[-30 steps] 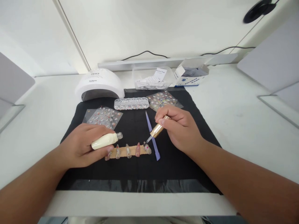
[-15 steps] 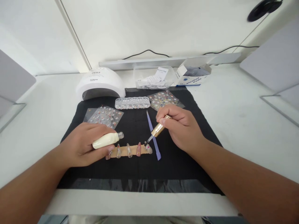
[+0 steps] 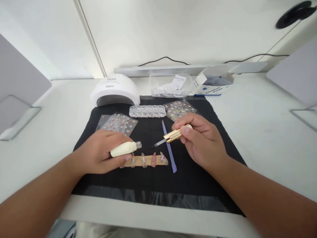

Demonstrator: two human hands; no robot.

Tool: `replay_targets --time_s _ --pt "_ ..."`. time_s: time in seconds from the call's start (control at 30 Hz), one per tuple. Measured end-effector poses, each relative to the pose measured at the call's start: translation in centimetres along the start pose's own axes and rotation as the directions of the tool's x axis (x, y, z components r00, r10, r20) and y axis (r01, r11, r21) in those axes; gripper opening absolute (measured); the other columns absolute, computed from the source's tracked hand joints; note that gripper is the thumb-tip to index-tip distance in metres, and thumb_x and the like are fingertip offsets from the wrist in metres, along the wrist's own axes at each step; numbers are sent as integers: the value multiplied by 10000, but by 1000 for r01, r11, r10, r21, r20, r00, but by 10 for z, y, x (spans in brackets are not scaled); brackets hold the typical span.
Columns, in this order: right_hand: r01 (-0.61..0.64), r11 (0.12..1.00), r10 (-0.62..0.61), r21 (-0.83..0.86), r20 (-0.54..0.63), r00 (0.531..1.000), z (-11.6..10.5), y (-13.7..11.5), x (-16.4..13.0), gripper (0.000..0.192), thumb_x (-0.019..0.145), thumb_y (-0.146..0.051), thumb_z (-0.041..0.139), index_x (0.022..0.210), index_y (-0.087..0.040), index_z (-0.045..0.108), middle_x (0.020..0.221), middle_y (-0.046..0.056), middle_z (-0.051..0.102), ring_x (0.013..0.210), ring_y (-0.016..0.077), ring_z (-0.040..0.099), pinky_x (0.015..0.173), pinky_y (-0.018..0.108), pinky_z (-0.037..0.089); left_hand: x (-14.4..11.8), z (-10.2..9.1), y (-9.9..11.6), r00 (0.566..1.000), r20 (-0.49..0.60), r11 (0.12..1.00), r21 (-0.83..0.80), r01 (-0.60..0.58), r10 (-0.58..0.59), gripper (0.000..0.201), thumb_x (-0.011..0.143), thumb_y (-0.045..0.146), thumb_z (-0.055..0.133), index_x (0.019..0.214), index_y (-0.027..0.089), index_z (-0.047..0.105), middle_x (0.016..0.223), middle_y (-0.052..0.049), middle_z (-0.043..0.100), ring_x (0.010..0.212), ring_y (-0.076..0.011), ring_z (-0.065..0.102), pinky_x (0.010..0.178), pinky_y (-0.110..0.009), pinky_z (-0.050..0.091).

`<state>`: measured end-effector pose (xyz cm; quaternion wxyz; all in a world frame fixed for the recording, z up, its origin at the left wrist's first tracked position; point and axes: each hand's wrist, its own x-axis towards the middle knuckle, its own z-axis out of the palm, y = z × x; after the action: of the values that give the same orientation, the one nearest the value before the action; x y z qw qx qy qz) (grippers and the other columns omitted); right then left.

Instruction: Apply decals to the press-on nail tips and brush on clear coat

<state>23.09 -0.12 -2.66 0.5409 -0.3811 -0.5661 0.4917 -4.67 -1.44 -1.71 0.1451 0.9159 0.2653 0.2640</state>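
A tan strip carrying a row of clear false nail tips (image 3: 146, 160) lies across the middle of a black work mat (image 3: 138, 185), so the tips sit in a line where both hands can reach them. The left hand (image 3: 101, 155) is closed around a small cream-coloured bottle with a clear open neck (image 3: 123, 149), gripping it on its side with the neck pointing right, while the fingertips press down on the strip's left end, apparently to keep it from sliding. The right hand (image 3: 201, 140) is curled, pinching a gold-handled brush cap with a thin dark bristle tip (image 3: 170, 137) between thumb and forefinger; the brush is held nearly level, its tip hanging just above the mat, a little above the nail tips and pointing toward the bottle's mouth. A lilac plastic cuticle stick (image 3: 169, 150) lies diagonally just beside the strip's right end. Behind sit two sticker sheets (image 3: 119, 121), a clear rhinestone tray (image 3: 147, 111), a white domed nail lamp (image 3: 115, 91) and a box of alcohol pads (image 3: 213, 84).
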Motion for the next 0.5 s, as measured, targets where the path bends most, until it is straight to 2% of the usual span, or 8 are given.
replay_targets --time_s 0.33,0.5 --pt "28 999 -28 19 15 999 3 5 -2 80 848 -307 747 818 -239 717 625 -25 568 560 111 495 555 270 379 0 3 -1 1000 -4 1000 -1 -16 16 126 959 238 571 1059 171 607 797 6 682 695 -132 635 626 -238 447" --pt "43 999 -44 24 40 998 3 7 -2 100 869 -350 745 844 -254 731 638 -16 583 581 116 520 552 258 404 1 2 -1 999 26 999 -24 29 -28 132 959 262 565 1030 163 616 765 17 665 651 -124 603 598 -246 428"
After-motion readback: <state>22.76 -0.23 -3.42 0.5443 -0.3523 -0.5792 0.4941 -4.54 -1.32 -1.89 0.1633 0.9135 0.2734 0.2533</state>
